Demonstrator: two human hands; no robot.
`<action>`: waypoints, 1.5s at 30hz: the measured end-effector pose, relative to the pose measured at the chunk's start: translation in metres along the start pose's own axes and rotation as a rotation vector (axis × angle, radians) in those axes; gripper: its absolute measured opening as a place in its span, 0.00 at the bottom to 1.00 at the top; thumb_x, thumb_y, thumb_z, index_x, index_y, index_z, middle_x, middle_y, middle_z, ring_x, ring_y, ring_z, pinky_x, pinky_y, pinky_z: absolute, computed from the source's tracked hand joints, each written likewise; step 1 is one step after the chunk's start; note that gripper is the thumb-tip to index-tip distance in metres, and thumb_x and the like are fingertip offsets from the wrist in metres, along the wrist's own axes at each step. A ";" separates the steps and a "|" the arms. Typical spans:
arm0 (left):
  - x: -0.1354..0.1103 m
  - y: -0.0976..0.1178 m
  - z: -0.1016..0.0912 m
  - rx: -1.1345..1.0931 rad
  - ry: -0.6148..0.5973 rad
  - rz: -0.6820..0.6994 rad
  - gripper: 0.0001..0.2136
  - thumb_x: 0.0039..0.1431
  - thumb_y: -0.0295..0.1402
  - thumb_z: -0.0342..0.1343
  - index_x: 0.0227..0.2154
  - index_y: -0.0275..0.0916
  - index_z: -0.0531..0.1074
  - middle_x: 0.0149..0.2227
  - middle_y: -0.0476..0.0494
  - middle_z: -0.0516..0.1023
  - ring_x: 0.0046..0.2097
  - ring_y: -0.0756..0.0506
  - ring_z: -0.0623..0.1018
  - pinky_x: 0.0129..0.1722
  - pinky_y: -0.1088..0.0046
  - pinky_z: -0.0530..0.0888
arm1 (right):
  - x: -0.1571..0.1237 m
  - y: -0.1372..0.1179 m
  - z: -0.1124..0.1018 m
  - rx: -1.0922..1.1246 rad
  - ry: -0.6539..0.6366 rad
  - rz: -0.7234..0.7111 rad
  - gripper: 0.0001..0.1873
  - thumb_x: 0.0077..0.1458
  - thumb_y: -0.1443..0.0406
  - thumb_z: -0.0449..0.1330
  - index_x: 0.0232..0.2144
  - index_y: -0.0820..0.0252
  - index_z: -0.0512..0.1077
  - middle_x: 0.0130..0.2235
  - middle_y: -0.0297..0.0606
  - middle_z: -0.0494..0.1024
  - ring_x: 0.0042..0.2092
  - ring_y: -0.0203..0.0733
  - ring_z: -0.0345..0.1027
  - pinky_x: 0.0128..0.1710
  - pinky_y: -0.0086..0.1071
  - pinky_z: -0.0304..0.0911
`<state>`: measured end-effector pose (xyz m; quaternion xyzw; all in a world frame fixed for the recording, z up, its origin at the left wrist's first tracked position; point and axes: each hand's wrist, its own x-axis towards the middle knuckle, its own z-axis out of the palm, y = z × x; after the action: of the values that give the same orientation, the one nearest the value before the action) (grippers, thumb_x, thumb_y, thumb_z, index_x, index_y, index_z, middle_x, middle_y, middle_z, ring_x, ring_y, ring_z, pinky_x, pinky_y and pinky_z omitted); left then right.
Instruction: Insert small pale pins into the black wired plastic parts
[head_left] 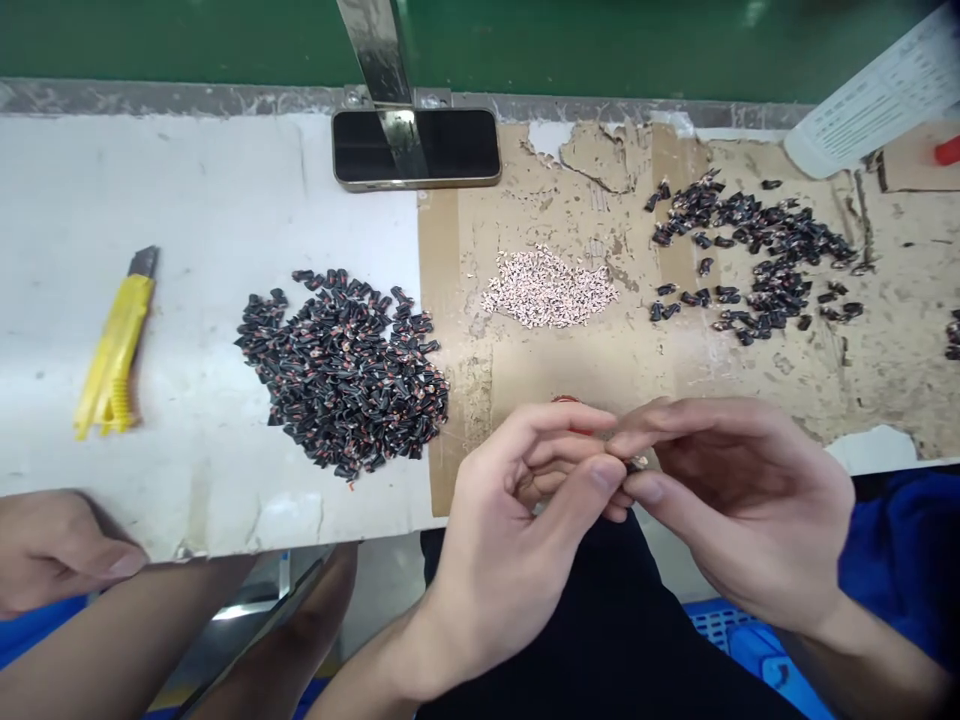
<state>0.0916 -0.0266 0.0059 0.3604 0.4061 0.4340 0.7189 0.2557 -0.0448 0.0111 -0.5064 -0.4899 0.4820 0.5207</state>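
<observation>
Head view: left hand (pixel 517 520) and right hand (pixel 742 510) curled toward each other, fingertips closed on a tiny dark piece (pixel 636 462), just over the front of torn brown cardboard (pixel 570 380) taped onto a white tabletop (pixel 150 170). On the white part, a heap of black pieces (pixel 341 375) and a yellow utility knife (pixel 112 350). On the cardboard, a pale pink heap (pixel 547 290) and a looser black scatter (pixel 757 260). At the back, a phone (pixel 416 148) beside a printed sheet (pixel 877 100), its writing too small to read. At lower left, a co-worker's hand (pixel 60 550). Behind everything, a green panel (pixel 187 40); below, a blue crate (pixel 739 635).
</observation>
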 end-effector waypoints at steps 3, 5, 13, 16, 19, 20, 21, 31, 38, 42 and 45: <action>-0.002 -0.003 0.002 -0.036 0.022 0.011 0.06 0.69 0.25 0.62 0.46 0.40 0.76 0.33 0.49 0.88 0.30 0.52 0.86 0.35 0.83 0.84 | 0.000 0.003 0.001 0.014 0.018 -0.019 0.23 0.54 0.77 0.72 0.48 0.48 0.82 0.39 0.31 0.87 0.30 0.37 0.81 0.31 0.33 0.82; -0.003 -0.004 0.002 -0.055 0.030 0.010 0.06 0.69 0.26 0.63 0.46 0.40 0.76 0.33 0.48 0.88 0.29 0.52 0.86 0.35 0.83 0.84 | 0.001 0.003 -0.001 -0.024 -0.008 -0.056 0.24 0.54 0.77 0.72 0.48 0.47 0.83 0.39 0.31 0.87 0.33 0.38 0.82 0.33 0.34 0.82; -0.004 -0.015 0.012 -0.072 0.005 -0.117 0.15 0.67 0.40 0.65 0.50 0.36 0.75 0.31 0.44 0.86 0.29 0.45 0.87 0.31 0.73 0.87 | -0.005 0.009 -0.013 -0.242 0.025 -0.150 0.11 0.56 0.71 0.72 0.38 0.48 0.85 0.37 0.34 0.86 0.36 0.44 0.81 0.30 0.35 0.79; 0.012 -0.006 -0.007 0.272 -0.048 0.053 0.17 0.69 0.36 0.63 0.57 0.39 0.75 0.39 0.41 0.88 0.34 0.45 0.87 0.36 0.69 0.87 | 0.006 0.025 -0.032 -0.404 0.116 -0.165 0.06 0.58 0.64 0.71 0.36 0.43 0.85 0.36 0.34 0.86 0.36 0.45 0.81 0.33 0.35 0.78; 0.034 0.016 -0.045 0.937 0.222 0.512 0.10 0.69 0.30 0.61 0.51 0.40 0.80 0.48 0.41 0.87 0.43 0.45 0.85 0.48 0.62 0.85 | 0.029 0.042 -0.065 -0.793 0.309 -0.187 0.07 0.56 0.54 0.72 0.34 0.47 0.85 0.33 0.35 0.87 0.34 0.48 0.82 0.35 0.40 0.79; 0.041 0.023 -0.058 1.162 0.305 0.550 0.10 0.69 0.29 0.60 0.50 0.39 0.80 0.49 0.39 0.85 0.48 0.42 0.84 0.51 0.58 0.83 | 0.037 0.047 -0.077 -0.923 0.323 -0.192 0.12 0.57 0.51 0.70 0.34 0.50 0.85 0.33 0.37 0.87 0.35 0.51 0.83 0.34 0.43 0.79; 0.048 0.028 -0.070 1.354 0.323 0.545 0.09 0.69 0.29 0.60 0.49 0.39 0.81 0.49 0.39 0.85 0.49 0.40 0.82 0.51 0.57 0.82 | 0.044 0.051 -0.088 -1.030 0.325 -0.216 0.14 0.60 0.51 0.67 0.34 0.53 0.85 0.34 0.38 0.87 0.36 0.53 0.84 0.34 0.44 0.79; 0.066 0.031 -0.087 1.762 0.074 0.329 0.13 0.71 0.22 0.51 0.40 0.35 0.82 0.42 0.38 0.82 0.42 0.39 0.81 0.40 0.62 0.77 | 0.094 0.045 -0.057 -1.084 0.112 -0.575 0.08 0.64 0.62 0.66 0.42 0.56 0.84 0.42 0.43 0.86 0.41 0.49 0.80 0.42 0.42 0.76; 0.067 0.032 -0.090 1.583 0.105 0.372 0.10 0.71 0.23 0.52 0.41 0.35 0.79 0.41 0.38 0.83 0.46 0.38 0.82 0.48 0.58 0.79 | 0.166 0.043 0.035 -1.137 -0.486 -0.504 0.13 0.69 0.65 0.58 0.43 0.59 0.84 0.49 0.46 0.84 0.50 0.51 0.75 0.49 0.43 0.70; 0.055 0.037 -0.094 1.236 0.211 0.377 0.08 0.74 0.27 0.52 0.50 0.37 0.75 0.45 0.42 0.85 0.46 0.45 0.85 0.48 0.69 0.81 | 0.184 0.045 0.050 -1.205 -0.590 -0.483 0.15 0.68 0.68 0.57 0.37 0.61 0.84 0.45 0.47 0.85 0.46 0.52 0.76 0.45 0.42 0.67; 0.045 0.041 -0.095 0.678 0.252 0.273 0.08 0.71 0.31 0.58 0.49 0.37 0.76 0.39 0.44 0.86 0.42 0.48 0.86 0.46 0.73 0.82 | 0.187 0.046 0.054 -1.237 -0.632 -0.478 0.15 0.67 0.70 0.56 0.35 0.63 0.83 0.42 0.49 0.84 0.43 0.51 0.76 0.41 0.40 0.65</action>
<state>0.0064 0.0454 -0.0097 0.5722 0.5600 0.4080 0.4389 0.2116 0.1461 -0.0304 -0.4238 -0.8962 0.1138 0.0646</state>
